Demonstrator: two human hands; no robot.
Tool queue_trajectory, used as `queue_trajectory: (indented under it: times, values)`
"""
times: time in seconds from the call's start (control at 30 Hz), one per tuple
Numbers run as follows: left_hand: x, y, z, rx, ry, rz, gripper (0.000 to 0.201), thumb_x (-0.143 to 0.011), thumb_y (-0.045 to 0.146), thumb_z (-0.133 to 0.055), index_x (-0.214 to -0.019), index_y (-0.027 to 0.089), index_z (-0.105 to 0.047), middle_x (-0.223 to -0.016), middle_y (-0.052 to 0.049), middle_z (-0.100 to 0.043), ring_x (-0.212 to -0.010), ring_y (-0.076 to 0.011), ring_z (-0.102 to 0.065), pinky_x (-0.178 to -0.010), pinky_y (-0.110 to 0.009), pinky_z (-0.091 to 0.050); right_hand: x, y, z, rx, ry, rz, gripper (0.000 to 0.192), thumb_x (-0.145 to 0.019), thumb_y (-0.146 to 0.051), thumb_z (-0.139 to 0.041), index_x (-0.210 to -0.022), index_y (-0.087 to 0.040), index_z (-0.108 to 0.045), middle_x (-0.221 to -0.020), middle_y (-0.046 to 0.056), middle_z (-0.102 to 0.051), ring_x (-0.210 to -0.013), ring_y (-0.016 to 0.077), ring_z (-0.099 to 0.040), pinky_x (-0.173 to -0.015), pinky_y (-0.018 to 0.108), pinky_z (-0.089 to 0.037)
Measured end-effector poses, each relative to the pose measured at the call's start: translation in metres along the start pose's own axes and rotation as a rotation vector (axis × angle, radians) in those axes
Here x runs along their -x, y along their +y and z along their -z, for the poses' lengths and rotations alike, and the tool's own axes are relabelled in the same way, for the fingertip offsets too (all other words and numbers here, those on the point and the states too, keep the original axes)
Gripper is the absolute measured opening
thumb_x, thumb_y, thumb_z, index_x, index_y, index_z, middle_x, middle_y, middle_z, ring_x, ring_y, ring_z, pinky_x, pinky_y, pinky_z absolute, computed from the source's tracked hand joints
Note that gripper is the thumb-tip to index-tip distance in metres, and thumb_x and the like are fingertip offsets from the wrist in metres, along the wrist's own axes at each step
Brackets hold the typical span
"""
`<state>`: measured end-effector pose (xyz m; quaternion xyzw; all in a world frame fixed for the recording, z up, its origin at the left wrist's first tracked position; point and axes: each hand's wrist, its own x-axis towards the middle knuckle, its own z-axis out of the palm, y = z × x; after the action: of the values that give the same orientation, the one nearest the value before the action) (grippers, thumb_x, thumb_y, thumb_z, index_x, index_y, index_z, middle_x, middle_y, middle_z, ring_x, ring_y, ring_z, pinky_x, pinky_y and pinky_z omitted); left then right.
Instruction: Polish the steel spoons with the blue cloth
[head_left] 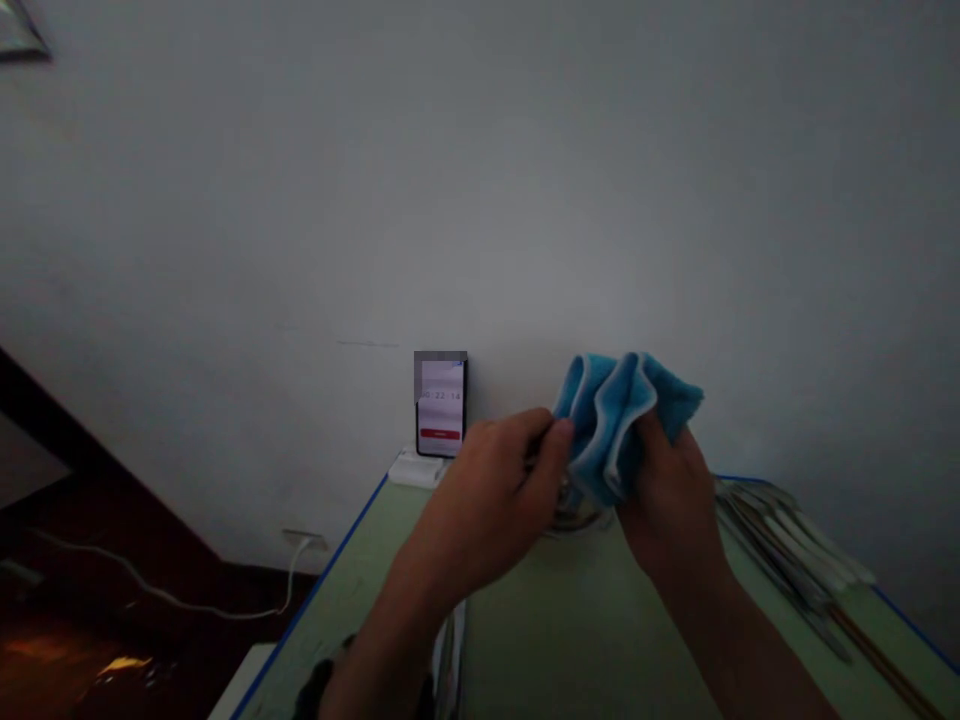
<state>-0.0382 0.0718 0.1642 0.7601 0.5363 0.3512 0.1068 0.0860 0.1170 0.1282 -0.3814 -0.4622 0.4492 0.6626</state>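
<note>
My right hand [670,495] is closed around a bunched blue cloth [619,410] with pale edging, held up above the green table [540,620]. My left hand [495,500] pinches the cloth's left side, and a small shiny metal object [574,515] sits between and just under the two hands, mostly hidden by them. What that metal object is cannot be made out.
A phone [441,405] with a lit screen stands on a white stand against the white wall at the table's far edge. Several long utensils [787,555] lie at the table's right side. A white cable [187,600] runs over the dark floor at left.
</note>
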Motion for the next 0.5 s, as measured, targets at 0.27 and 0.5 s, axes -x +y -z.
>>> queue_trajectory:
  times: [0.27,0.5]
  values:
    - [0.009,0.026,-0.036,-0.251,-0.243,0.041,0.018,-0.081,0.017,-0.033,-0.089,0.018,-0.049,-0.071,-0.007,-0.059,-0.05,-0.0157,-0.048,-0.043,-0.026,-0.023,-0.006,-0.004,0.009,-0.143,0.061,-0.134,0.024,-0.073,-0.042,-0.054,-0.065,-0.021,-0.046,-0.048,-0.007,-0.044,-0.039,0.009,-0.043,-0.041,0.024,-0.04]
    - [0.013,-0.002,0.015,-0.056,-0.282,-0.029,0.032,-0.089,0.036,-0.029,-0.08,0.02,-0.055,-0.059,0.002,-0.053,-0.049,-0.0088,-0.046,-0.049,-0.023,-0.03,-0.027,-0.011,0.043,0.335,-0.472,-0.082,0.019,-0.068,-0.034,-0.064,-0.081,-0.02,-0.059,-0.065,-0.001,-0.062,-0.057,0.0138,-0.058,-0.05,0.025,-0.048]
